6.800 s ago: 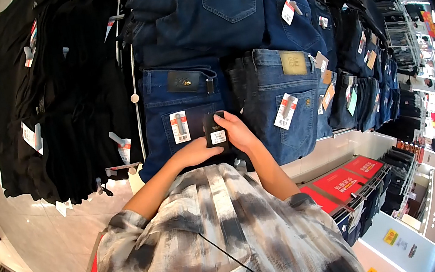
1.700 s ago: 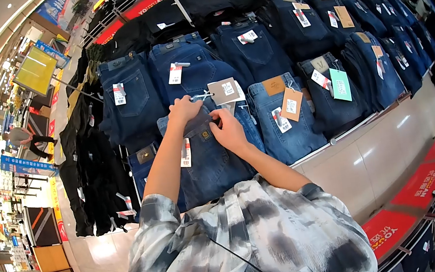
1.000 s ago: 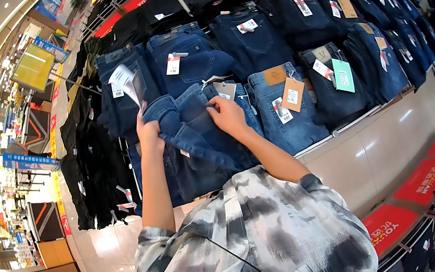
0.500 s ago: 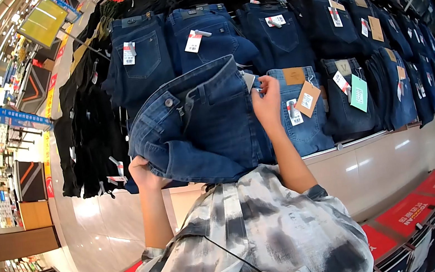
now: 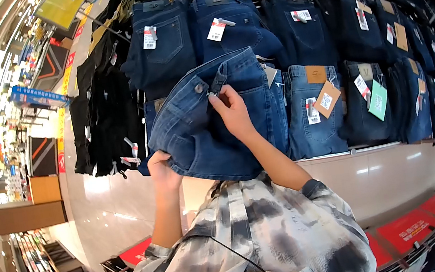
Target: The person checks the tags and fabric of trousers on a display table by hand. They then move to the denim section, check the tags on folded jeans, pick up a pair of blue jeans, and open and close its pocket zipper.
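A pair of dark blue jeans (image 5: pixel 205 146) is held up before me, waistband spread and the metal button (image 5: pixel 198 88) showing at the upper left. My left hand (image 5: pixel 164 172) grips the edge of the jeans at the lower left, fingers closed over the denim. With thumb and fingers pinched together, my right hand (image 5: pixel 232 112) holds the open front edge of the waistband, beside the fly. A pale paper tag (image 5: pixel 270 74) hangs at the waistband's right side. Part of the fly is covered by my right fingers.
Folded jeans with price tags lie in rows on the display; a lighter blue pair (image 5: pixel 316 141) with a brown tag (image 5: pixel 327 99) is just right of my hands. Black trousers (image 5: pixel 105 119) hang at left. Red signs (image 5: pixel 411 228) top a lower rack behind me at right.
My right hand has left the tag at the jeans' right side and moved left to the waistband front. My left hand keeps its hold. The view has shifted slightly.
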`<state>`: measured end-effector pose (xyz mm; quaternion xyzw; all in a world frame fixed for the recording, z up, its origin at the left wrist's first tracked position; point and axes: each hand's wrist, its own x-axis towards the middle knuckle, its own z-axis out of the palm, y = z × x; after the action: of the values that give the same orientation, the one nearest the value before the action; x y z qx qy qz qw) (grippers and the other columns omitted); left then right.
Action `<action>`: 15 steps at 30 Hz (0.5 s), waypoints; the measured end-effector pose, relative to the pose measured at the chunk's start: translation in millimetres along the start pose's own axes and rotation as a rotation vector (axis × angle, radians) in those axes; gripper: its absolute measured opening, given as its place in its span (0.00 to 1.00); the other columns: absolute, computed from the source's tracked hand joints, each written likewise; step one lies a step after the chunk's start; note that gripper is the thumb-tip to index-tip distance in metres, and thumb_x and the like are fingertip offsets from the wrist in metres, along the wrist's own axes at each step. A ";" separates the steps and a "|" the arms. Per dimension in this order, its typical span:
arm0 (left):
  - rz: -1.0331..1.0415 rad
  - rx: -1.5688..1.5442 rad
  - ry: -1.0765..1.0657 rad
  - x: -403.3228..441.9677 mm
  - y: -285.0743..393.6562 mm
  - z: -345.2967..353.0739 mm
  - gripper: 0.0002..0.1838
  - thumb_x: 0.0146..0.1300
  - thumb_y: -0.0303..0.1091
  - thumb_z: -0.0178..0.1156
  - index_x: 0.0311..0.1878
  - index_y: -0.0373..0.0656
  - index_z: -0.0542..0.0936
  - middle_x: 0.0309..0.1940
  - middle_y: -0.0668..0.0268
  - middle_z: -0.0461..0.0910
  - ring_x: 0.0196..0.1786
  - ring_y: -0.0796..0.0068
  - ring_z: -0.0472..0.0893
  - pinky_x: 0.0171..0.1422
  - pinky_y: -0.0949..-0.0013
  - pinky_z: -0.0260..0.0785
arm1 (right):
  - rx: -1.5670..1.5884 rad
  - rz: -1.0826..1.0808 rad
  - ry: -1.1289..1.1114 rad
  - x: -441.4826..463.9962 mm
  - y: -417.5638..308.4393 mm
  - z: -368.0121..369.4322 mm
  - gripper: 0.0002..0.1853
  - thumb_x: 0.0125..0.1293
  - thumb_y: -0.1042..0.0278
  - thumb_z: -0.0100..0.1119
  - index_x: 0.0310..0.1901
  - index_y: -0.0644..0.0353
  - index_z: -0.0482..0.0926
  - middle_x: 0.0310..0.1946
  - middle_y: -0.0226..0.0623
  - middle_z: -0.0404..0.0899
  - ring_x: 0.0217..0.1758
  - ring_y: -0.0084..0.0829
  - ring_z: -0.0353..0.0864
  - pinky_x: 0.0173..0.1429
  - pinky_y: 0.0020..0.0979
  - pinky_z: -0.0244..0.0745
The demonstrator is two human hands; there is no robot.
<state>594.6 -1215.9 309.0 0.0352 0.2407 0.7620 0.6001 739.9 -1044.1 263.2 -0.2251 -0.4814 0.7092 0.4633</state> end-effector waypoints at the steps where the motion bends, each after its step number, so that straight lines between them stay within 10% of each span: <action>1: -0.010 0.037 0.016 -0.4 9.6 -1.7 0.35 0.47 0.20 0.46 0.64 0.25 0.67 0.62 0.44 0.74 0.63 0.46 0.76 0.70 0.49 0.70 | 0.026 -0.013 -0.020 -3.5 2.1 -2.9 0.07 0.71 0.69 0.61 0.38 0.57 0.72 0.30 0.22 0.72 0.35 0.14 0.69 0.42 0.19 0.66; 5: -0.067 0.504 0.272 1.4 39.7 -27.3 0.32 0.50 0.18 0.47 0.64 0.26 0.68 0.61 0.47 0.76 0.61 0.52 0.79 0.66 0.53 0.73 | -0.031 0.014 -0.127 -11.8 2.1 -21.5 0.09 0.67 0.69 0.66 0.38 0.60 0.75 0.29 0.28 0.76 0.32 0.17 0.73 0.39 0.21 0.69; 9: 0.311 1.113 0.702 0.4 53.1 -47.1 0.29 0.58 0.29 0.60 0.66 0.39 0.71 0.63 0.54 0.72 0.66 0.58 0.72 0.69 0.57 0.63 | -0.258 -0.092 -0.170 -19.8 -18.5 -26.8 0.10 0.66 0.69 0.66 0.37 0.62 0.74 0.29 0.34 0.78 0.30 0.22 0.74 0.38 0.24 0.71; 12: 0.445 2.277 0.615 -3.8 63.0 -25.0 0.31 0.64 0.44 0.62 0.66 0.38 0.70 0.68 0.49 0.67 0.71 0.48 0.65 0.74 0.54 0.57 | -0.246 -0.145 -0.224 -22.6 -14.6 -24.2 0.09 0.67 0.69 0.65 0.38 0.62 0.74 0.28 0.34 0.77 0.31 0.21 0.73 0.38 0.24 0.71; 15: 0.551 2.327 0.496 8.8 42.4 39.6 0.29 0.65 0.46 0.63 0.63 0.37 0.73 0.68 0.47 0.67 0.70 0.47 0.66 0.75 0.56 0.57 | -0.157 0.044 -0.291 -23.1 -15.6 -24.6 0.07 0.69 0.69 0.62 0.41 0.60 0.74 0.29 0.29 0.74 0.33 0.17 0.72 0.39 0.23 0.71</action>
<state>567.7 -1201.8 359.2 0.4550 0.8716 0.1797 -0.0334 776.5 -1050.9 263.5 -0.1662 -0.5924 0.7043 0.3542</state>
